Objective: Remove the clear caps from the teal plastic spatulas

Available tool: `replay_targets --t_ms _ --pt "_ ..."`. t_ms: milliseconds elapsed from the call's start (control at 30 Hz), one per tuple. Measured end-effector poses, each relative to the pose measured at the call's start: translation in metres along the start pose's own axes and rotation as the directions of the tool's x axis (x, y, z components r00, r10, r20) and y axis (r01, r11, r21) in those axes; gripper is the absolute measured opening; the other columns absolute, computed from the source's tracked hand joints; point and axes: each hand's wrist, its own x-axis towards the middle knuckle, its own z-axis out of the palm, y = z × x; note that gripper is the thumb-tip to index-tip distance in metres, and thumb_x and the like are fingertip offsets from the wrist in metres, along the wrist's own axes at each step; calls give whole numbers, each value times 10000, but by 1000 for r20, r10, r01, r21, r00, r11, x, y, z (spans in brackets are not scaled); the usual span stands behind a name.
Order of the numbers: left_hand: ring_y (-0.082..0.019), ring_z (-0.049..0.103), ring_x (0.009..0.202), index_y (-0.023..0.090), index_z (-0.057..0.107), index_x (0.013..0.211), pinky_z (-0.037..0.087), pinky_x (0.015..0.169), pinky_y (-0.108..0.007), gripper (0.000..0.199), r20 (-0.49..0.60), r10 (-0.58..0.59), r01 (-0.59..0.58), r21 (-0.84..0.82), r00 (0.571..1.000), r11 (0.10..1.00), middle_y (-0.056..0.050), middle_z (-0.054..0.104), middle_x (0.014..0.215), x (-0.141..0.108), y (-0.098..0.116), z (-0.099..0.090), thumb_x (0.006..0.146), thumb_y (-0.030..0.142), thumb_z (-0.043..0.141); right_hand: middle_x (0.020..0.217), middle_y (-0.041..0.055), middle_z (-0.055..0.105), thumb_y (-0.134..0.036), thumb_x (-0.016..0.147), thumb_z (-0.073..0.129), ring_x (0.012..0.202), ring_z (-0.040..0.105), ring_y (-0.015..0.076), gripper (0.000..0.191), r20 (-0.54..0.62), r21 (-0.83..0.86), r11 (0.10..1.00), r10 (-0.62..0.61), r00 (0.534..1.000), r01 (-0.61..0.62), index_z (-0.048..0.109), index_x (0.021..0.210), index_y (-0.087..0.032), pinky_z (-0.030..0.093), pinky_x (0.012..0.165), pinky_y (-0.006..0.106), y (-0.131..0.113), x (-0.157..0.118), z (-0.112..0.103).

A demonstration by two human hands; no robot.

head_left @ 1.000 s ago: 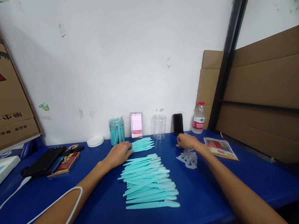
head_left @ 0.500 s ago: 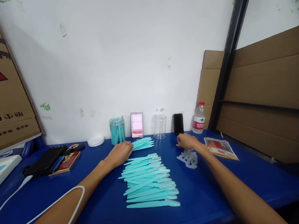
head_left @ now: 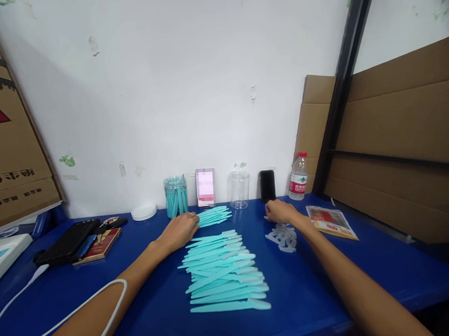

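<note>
My left hand (head_left: 181,227) lies palm down on the blue table, a ring on one finger. Its fingertips reach the left ends of a small stack of teal eyebrow razors (head_left: 215,216); they are partly hidden. A larger row of teal eyebrow razors (head_left: 226,275), covered blades pointing right, spreads in front. My right hand (head_left: 281,211) is closed, knuckles up, just behind a pile of translucent blade caps (head_left: 283,237). A pale bit shows by its fingertips, but what it holds, if anything, is hidden.
Along the wall stand a jar of teal razors (head_left: 176,196), a lit phone (head_left: 205,187), a clear jar (head_left: 239,190), a dark phone (head_left: 267,186) and a water bottle (head_left: 298,178). A white lid (head_left: 144,212), black pouch (head_left: 68,241) and packet (head_left: 333,222) lie around. A white cable (head_left: 120,304) crosses my left forearm.
</note>
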Motion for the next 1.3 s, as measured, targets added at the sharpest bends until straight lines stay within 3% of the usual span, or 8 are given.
replay_targets --t_ms 167,367,600,700,833,900,1067,1300 --pt "-234 634 836 173 593 905 445 662 -304 214 1 2 -2 31 1000 1000 -99 648 951 1 0 0 959 219 391 928 128 696 -154 766 581 835 669 257 119 -68 49 999 1 998 2 690 813 -166 413 650 290 -1 0 2" --pt "-250 631 827 161 589 892 439 657 -324 232 -12 -4 5 41 1000 999 -113 649 930 0 -2 1 950 168 364 883 101 687 -179 776 565 822 647 261 124 -258 205 978 78 963 -25 677 830 -188 363 606 286 -9 0 0" --pt "-256 617 847 169 546 934 399 647 -320 209 -90 -84 85 9 992 996 -127 630 958 0 -5 1 955 158 339 782 62 666 -195 723 622 772 605 213 32 -372 486 871 135 918 69 654 726 -190 341 581 263 -18 5 2" --pt "-243 622 750 178 508 959 347 584 -304 214 -125 -134 129 -46 983 991 -98 641 866 0 -3 -1 978 188 296 705 33 635 -180 693 641 704 586 174 23 -360 639 754 121 925 150 640 716 -183 367 550 238 -25 11 7" --pt "-229 615 664 196 472 951 281 544 -292 226 -162 -177 154 -145 971 977 -52 634 746 1 1 -1 1000 240 256 628 -10 587 -190 689 617 586 559 147 204 -283 834 512 77 956 206 652 890 -181 374 424 209 -39 13 14" --pt "-225 609 648 203 464 941 259 538 -289 217 -174 -188 154 -193 967 969 -41 627 723 1 2 0 1000 257 262 617 -12 585 -197 674 625 581 569 151 213 -240 898 390 50 969 202 647 884 -177 381 389 202 -46 10 15" --pt "-206 599 648 222 450 893 264 561 -279 234 -185 -198 133 -314 963 940 -14 619 712 2 1 3 1003 295 257 768 48 680 -247 667 687 673 628 162 173 -140 981 131 -11 990 140 593 792 -174 496 482 230 -58 -3 15" --pt "-172 549 619 235 427 800 300 599 -266 305 -197 -202 96 -445 959 890 21 579 687 5 2 4 1005 345 230 553 -42 506 -307 643 756 465 419 62 268 -89 995 -44 -9 996 89 523 643 -175 324 382 163 -56 -1 16"
